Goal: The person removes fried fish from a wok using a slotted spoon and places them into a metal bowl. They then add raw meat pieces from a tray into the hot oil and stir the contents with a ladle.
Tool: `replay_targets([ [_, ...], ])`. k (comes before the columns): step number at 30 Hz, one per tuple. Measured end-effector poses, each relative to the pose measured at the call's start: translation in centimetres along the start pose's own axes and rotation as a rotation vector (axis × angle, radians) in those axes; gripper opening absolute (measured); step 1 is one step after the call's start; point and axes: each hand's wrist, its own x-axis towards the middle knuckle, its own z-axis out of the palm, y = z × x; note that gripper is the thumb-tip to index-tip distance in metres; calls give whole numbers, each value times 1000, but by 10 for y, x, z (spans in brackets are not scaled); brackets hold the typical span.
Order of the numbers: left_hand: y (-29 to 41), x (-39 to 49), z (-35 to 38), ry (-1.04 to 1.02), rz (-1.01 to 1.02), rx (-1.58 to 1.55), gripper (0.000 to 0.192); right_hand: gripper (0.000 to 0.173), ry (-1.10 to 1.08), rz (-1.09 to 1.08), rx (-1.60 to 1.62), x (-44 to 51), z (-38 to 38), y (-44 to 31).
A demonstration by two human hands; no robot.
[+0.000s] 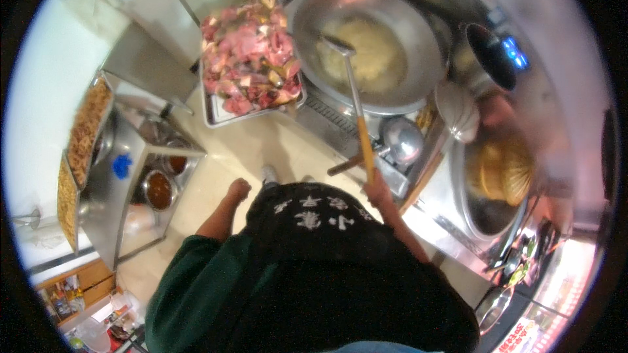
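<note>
My right hand (378, 190) grips the wooden handle of a long wok spatula (357, 95). Its metal blade rests inside a large steel wok (314, 24), at the edge of a pale yellow, cloudy liquid (370, 54). Curled beside my apron, my left hand (239, 190) hangs over the floor and holds nothing that I can see. Left of the wok, a metal tray (212, 120) is heaped with raw meat pieces (250, 54). A round steel ladle (402, 139) lies between the wok and my right hand.
A mesh skimmer (457, 110) and an oval basin (461, 191) with a golden-brown object are on the right. Steel shelving (117, 206) at left holds bowls of reddish-brown sauce (159, 190). Beside it are trays of brown food (87, 132). A blue cloth-like item (121, 165) lies there.
</note>
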Motion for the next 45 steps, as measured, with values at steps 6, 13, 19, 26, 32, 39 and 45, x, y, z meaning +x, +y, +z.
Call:
replay_targets([
  [6,19,-7,-5,-127,268,195,14,76,17,8,-29,8,10,16],
  [13,4,4,-3,-52,-148,-98,6,71,-22,27,54,11,11,16],
  [19,-8,41,4,-59,1167,1176,16,70,-56,60,113,11,8,12],
  [26,14,11,4,-49,-42,68,14,69,44,-64,18,27,23,38],
  [32,25,4,-4,-53,-86,23,14,63,82,-112,-31,31,24,45],
  [39,32,-6,3,-10,-81,-15,11,66,63,-120,-78,27,16,34],
  [45,19,-2,0,-69,34,50,17,66,9,-53,-34,19,6,24],
])
